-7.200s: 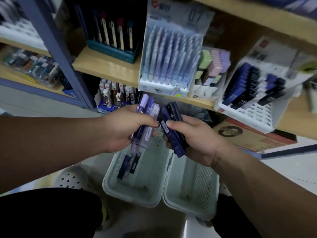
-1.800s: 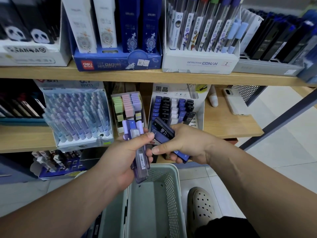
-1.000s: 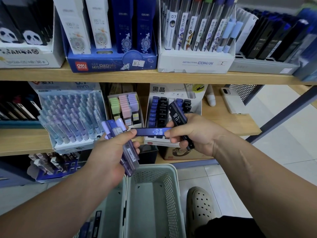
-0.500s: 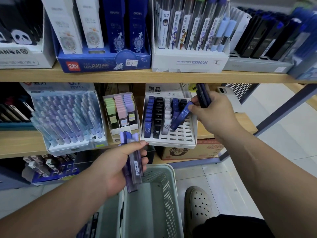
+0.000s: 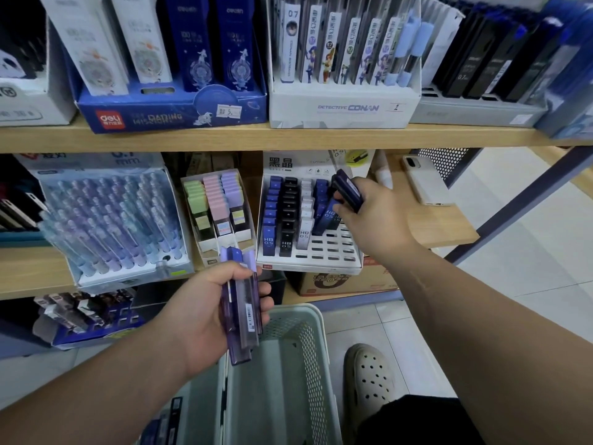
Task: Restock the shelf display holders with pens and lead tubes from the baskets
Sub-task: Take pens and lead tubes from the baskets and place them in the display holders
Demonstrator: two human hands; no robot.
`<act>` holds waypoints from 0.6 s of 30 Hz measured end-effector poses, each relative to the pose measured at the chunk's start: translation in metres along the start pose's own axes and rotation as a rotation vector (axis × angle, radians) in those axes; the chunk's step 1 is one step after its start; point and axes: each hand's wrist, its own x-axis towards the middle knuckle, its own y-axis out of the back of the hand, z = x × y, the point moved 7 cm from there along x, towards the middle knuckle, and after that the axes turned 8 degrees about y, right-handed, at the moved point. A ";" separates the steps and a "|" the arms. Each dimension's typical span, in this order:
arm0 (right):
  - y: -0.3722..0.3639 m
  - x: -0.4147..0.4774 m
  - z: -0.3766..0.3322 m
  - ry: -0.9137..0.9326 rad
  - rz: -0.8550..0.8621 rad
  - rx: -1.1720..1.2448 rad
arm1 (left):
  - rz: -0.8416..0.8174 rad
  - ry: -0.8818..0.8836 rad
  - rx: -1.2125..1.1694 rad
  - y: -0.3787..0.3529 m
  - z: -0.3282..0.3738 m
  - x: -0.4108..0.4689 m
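My right hand [image 5: 375, 216] pinches a dark blue lead tube [image 5: 324, 220] marked HB 0.5, its lower end in a slot of the white lead tube holder [image 5: 324, 252] on the middle shelf. The same hand keeps more dark tubes [image 5: 348, 189] tucked against its palm. My left hand [image 5: 205, 313] grips a bundle of translucent purple lead tubes [image 5: 240, 303] upright above the pale green basket [image 5: 282, 374]. The holder has columns of blue, black and white tubes on its left and open slots on its lower right.
A tray of pastel pens [image 5: 112, 216] and a box of pastel erasers [image 5: 218, 210] stand left of the holder. A white phone [image 5: 425, 183] lies on the shelf to the right. Boxed pen displays [image 5: 343, 59] fill the upper shelf. My shoe [image 5: 369, 377] is beside the basket.
My right hand has dropped lower onto the holder, pushing the blue tube down toward a slot. My left hand with the purple tubes has stayed above the basket.
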 end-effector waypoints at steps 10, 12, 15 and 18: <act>-0.014 0.002 -0.004 0.054 -0.100 -0.067 | 0.001 0.006 -0.003 0.001 0.000 -0.004; -0.014 0.003 -0.002 0.024 -0.089 -0.026 | 0.003 0.006 -0.004 0.001 0.000 -0.005; -0.009 0.002 0.003 -0.087 -0.033 0.144 | 0.001 -0.003 -0.009 0.000 0.001 -0.007; -0.008 -0.001 0.002 -0.174 -0.079 0.280 | -0.014 -0.010 -0.013 -0.003 0.003 -0.008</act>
